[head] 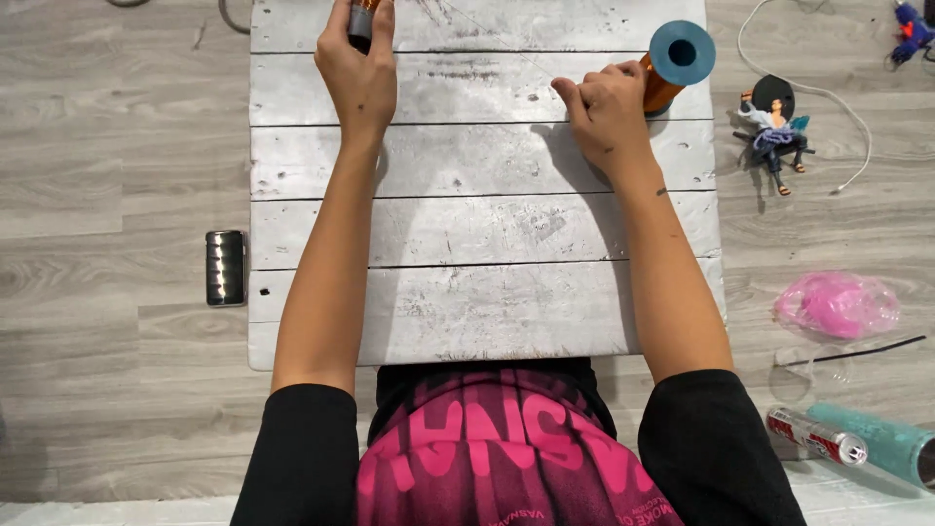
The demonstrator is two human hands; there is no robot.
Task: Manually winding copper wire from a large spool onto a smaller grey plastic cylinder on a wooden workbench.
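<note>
Copper-coloured wire wound on a spool with a blue round flange (672,60) sits at the far right of the whitewashed wooden plank board (467,234), lying on its side so the hollow core faces up toward the camera. The person's right hand (606,115) rests just beside it, touching its orange side, with the fingers curled together as if pinching something fine; a very thin strand (492,41) runs diagonally from that pinch across the top planks toward the far left. Over there the left hand (360,68) is wrapped tight around a small dark cylinder with an orange band (362,19), held upright at the board's far edge, its top cut off by the frame. Whether the strand actually reaches that cylinder I can't make out.

Both bare forearms stretch out across the board from black sleeves, above a pink and black printed shirt (502,448).

Off the board, on the grey wood-look floor (107,146), a shiny black phone-like slab (225,267) lies just left of the planks. To the right stand a small figurine on a black round base (774,131), a white cable (828,97), a crumpled pink plastic bag (838,304), a thin black stick (857,353), and, near the right sleeve, a red and white tube (816,435) beside a teal glittery tumbler (881,443).
</note>
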